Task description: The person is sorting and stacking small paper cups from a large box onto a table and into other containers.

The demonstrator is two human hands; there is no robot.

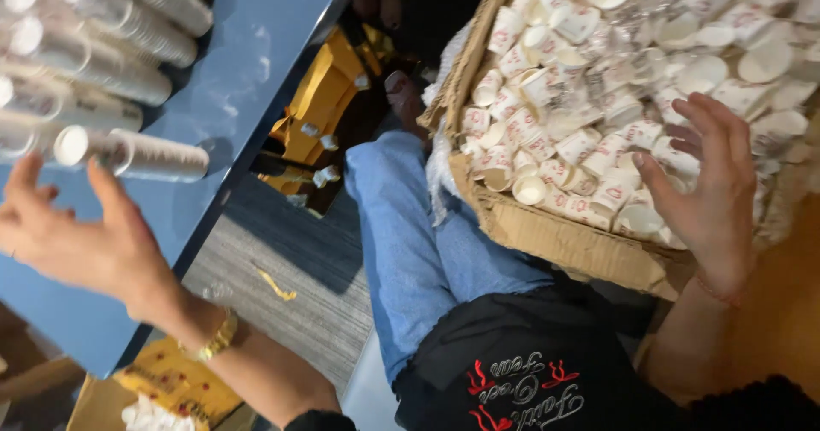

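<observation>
A blue table (256, 64) fills the upper left, bearing long sleeves of stacked cups (137, 153) lying on their sides. At the right a big cardboard box (564, 243) sits open, heaped with small loose white paper cups (555, 140), some wrapped in clear film. Between the two stretches the person's leg in blue jeans (410, 243), over grey carpet. A yellow frame (320, 106) stands on the floor beyond the knee.

The right hand (709, 192) hovers over the near corner of the box, fingers spread and open, holding nothing, just above the loose cups. The left hand (77, 234), a gold watch (218, 337) at its wrist, is open too, fingers splayed, empty, just beside the nearest sleeve on the table edge.
</observation>
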